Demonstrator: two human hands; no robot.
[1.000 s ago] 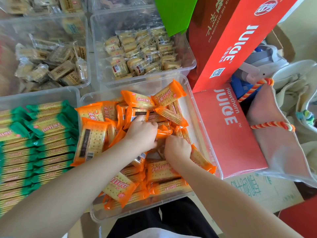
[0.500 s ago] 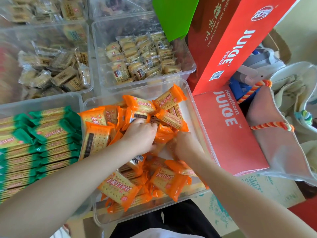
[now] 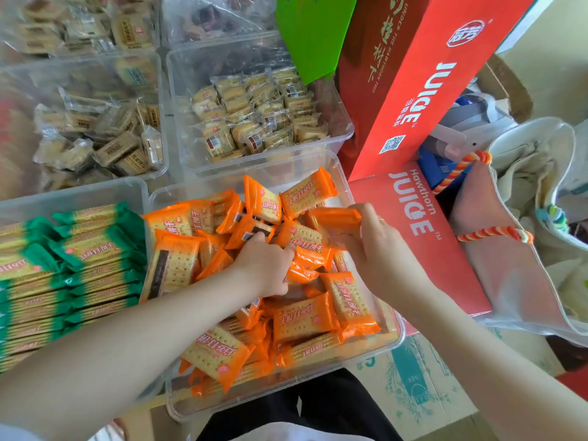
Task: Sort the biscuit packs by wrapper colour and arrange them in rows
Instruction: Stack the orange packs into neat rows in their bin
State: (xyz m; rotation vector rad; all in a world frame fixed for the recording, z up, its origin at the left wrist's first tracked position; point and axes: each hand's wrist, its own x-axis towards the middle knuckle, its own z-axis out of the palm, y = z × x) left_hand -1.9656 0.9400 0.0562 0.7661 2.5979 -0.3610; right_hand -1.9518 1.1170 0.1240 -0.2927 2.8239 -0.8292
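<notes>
in the clear tub [image 3: 389, 340], the left hand [image 3: 265, 270] digs curled fingers into loose orange packs [image 3: 304, 319]; the right hand [image 3: 377, 246] pinches one orange pack [image 3: 334, 219] above them. green packs [image 3: 70, 275] lie rowed left of the tub.

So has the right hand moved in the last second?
Yes. The right hand has come up out of the orange packs toward the red juice box, gripping one orange pack.

glossy orange wrappers [image 3: 305, 319], clear plastic tub [image 3: 286, 399]; matt cardboard box [image 3: 420, 386]
</notes>
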